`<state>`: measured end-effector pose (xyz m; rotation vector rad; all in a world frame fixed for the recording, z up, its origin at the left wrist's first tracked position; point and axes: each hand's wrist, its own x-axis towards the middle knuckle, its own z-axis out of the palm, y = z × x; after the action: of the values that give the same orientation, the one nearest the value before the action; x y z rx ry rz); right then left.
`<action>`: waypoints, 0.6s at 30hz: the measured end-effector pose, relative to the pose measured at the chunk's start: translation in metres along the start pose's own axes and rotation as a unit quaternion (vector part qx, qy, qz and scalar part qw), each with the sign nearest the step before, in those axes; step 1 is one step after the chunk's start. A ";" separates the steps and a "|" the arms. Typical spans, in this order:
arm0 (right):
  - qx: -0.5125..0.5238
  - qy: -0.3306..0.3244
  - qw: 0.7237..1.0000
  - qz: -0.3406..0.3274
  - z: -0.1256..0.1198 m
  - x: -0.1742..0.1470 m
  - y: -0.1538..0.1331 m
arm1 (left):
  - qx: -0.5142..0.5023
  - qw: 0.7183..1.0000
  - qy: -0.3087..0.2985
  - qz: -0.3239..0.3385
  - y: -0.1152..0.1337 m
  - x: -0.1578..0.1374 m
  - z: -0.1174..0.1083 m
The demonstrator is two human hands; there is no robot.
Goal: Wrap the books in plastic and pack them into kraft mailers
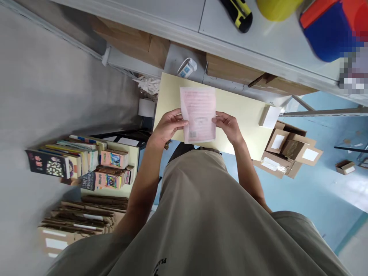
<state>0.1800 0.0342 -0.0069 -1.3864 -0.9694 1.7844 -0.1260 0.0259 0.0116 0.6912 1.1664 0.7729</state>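
Note:
Between my two hands is a pale pink, book-sized item (199,113) with lines of print and what looks like a barcode near its lower left corner. Its surface looks cloudy, like a translucent wrapper; whether it is a book I cannot tell. My left hand (169,126) pinches its left edge with the thumb on top. Gripping the right edge, my right hand (228,124) also has its thumb on the near face. The item is held above a pale yellow tabletop (244,115). The fingers behind it are hidden.
Books (71,157) stand in stacks at left, above flattened cardboard (83,218). A power strip (187,69) and a small white box (269,116) lie beyond and right. A shelf overhead holds a yellow-black utility knife (238,15). Open cartons (290,147) sit on the blue floor.

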 end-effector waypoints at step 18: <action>-0.112 0.074 0.987 0.089 0.145 0.165 0.118 | 0.101 0.981 0.161 -0.025 -0.072 0.131 -0.168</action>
<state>-0.0041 0.0940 -0.1642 -1.7692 -1.0156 1.7100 -0.2492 0.1061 -0.1582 0.7172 1.5671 0.7467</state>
